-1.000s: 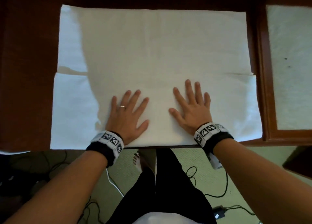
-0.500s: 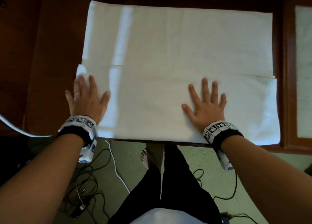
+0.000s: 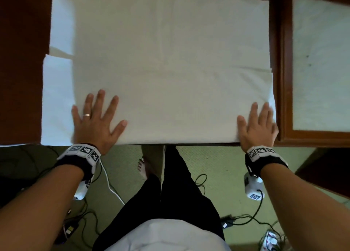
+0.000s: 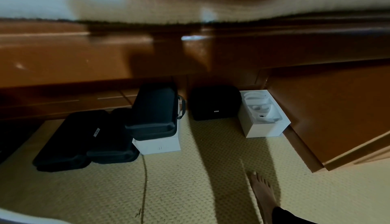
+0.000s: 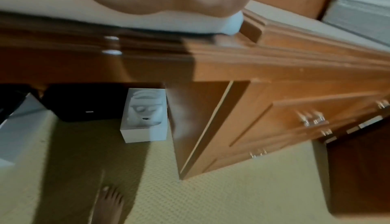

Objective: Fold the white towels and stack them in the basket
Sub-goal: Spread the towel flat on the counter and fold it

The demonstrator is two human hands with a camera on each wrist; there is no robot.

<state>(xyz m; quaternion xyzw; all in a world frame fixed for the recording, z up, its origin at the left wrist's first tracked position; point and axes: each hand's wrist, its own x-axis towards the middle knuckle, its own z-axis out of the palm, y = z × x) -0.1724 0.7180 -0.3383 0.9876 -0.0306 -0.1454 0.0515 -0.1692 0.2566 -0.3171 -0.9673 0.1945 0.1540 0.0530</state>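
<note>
Here, each line says where a thing was, counted from the towel.

Towel: a big white towel (image 3: 170,65) lay flat on the dark wood table (image 3: 20,65). Its near part was folded over, and the fold's edge ran across the towel's middle. The towel's near edge lined up with the table's front edge.

Left hand: the left hand (image 3: 94,122) lay flat on the towel's near left part. Its fingers (image 3: 99,101) were straight and spread wide. It held nothing. A ring (image 3: 86,115) sat on one finger.

Right hand: the right hand (image 3: 257,125) lay flat on the towel's near right corner. Its fingers (image 3: 252,111) were straight and close together. It held nothing.

Wrist bands: black bands with black-and-white square marks sat behind both hands, just off the towel's near edge.

Wood frame: a brown wood frame (image 3: 284,80) stood just right of the towel, with more white cloth (image 3: 322,61) inside it.

Floor: green carpet (image 3: 217,163) lay below the towel's near edge, with cables (image 3: 111,186) on it.

Under the table: black cases (image 4: 84,137) and white boxes (image 4: 263,124) sat on the carpet, below the towel.

Foot: a bare foot (image 4: 263,192) stood on the carpet, below the towel's near edge.
</note>
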